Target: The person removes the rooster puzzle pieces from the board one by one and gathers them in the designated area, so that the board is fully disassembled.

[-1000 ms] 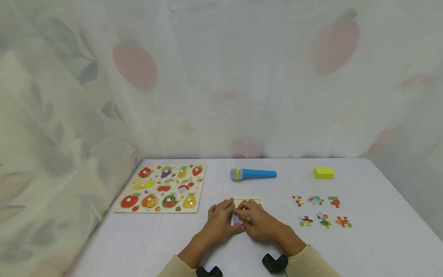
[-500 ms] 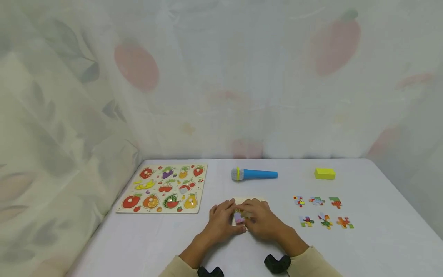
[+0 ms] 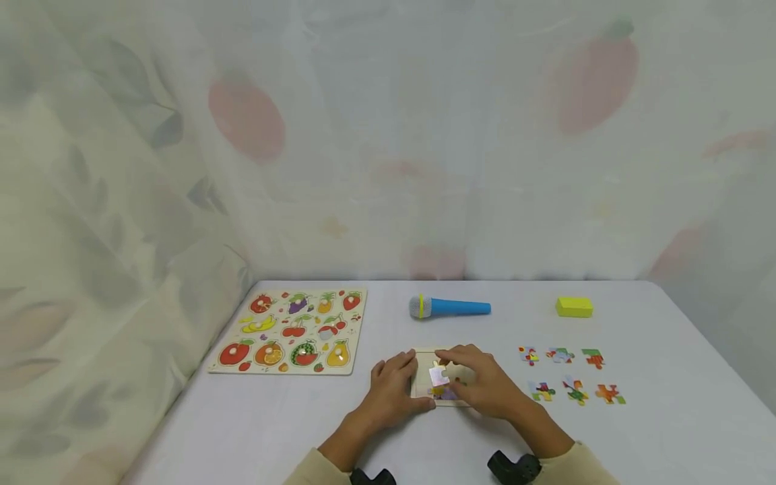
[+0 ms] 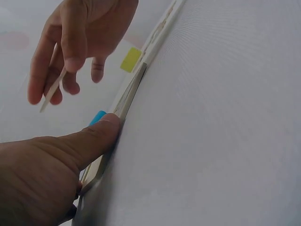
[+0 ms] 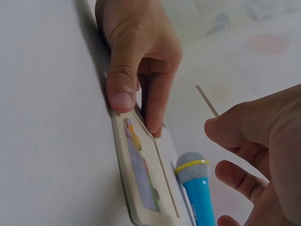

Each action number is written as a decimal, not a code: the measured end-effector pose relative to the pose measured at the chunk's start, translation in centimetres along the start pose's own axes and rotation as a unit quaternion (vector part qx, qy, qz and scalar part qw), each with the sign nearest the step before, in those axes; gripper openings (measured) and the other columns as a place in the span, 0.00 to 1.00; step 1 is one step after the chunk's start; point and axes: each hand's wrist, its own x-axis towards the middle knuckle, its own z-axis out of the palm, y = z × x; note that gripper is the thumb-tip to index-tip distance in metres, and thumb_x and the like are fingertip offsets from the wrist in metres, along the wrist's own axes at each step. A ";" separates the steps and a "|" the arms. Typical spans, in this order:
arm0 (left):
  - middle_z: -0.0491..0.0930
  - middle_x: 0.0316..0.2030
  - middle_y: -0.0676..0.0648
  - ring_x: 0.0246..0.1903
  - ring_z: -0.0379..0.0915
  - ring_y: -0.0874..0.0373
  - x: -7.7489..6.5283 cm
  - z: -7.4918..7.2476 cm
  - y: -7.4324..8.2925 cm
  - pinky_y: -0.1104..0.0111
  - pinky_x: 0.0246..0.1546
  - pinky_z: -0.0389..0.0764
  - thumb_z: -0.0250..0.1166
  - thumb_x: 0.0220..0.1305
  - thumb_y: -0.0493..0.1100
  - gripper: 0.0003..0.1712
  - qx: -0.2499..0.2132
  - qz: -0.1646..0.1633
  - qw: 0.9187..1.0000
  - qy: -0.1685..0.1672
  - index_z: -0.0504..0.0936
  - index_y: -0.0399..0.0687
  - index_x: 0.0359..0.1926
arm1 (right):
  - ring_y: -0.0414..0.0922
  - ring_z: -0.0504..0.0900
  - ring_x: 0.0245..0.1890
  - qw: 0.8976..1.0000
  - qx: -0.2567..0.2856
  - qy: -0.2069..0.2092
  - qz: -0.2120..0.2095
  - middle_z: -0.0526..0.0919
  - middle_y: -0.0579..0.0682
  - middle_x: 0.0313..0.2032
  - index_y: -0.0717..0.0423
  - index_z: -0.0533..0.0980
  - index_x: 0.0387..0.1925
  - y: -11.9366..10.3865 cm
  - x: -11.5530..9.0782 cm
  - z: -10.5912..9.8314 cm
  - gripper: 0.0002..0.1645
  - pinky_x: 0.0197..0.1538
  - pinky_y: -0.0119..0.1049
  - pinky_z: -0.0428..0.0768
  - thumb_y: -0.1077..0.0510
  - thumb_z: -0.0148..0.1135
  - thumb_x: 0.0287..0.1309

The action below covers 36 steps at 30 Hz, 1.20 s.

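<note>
My left hand [image 3: 391, 391] grips the left side of a small wooden puzzle tray [image 3: 422, 378], its thumb on the near edge. Colourful puzzle pieces [image 5: 141, 169] lie in the tray along its near side in the right wrist view; bare wood shows beyond them. Above the tray, my right hand [image 3: 488, 387] pinches a jigsaw piece [image 3: 438, 375] between thumb and fingers. In the left wrist view that jigsaw piece [image 4: 53, 89] is seen edge-on, tilted and apart from the tray.
Several loose jigsaw pieces [image 3: 574, 389] lie in two rows at the right. A fruit peg puzzle [image 3: 285, 337] sits at the left. Behind the tray lie a blue toy microphone [image 3: 457, 307] and, farther right, a yellow block [image 3: 574, 307].
My right hand has lifted up and right from the tray with the jigsaw piece, uncovering more of the tray. The left hand stays at the tray's left side.
</note>
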 end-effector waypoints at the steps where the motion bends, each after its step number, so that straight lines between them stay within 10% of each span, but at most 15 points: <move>1: 0.62 0.69 0.44 0.67 0.55 0.48 0.0 0.0 0.0 0.44 0.62 0.50 0.72 0.48 0.65 0.52 0.002 -0.002 1.000 -0.003 0.69 0.37 0.66 | 0.42 0.75 0.50 1.000 0.001 0.003 -0.001 0.81 0.40 0.47 0.55 0.75 0.60 -0.1 -0.2 -0.3 0.34 0.50 0.55 0.70 0.70 0.69 0.48; 36: 0.60 0.70 0.45 0.68 0.52 0.49 0.1 0.2 -0.1 0.45 0.64 0.48 0.69 0.49 0.68 0.54 0.006 -0.015 1.000 -0.016 0.66 0.39 0.69 | 0.35 0.71 0.55 0.995 -0.048 0.085 0.039 0.80 0.45 0.52 0.48 0.73 0.62 -1.1 -9.5 -7.5 0.38 0.53 0.21 0.65 0.71 0.71 0.48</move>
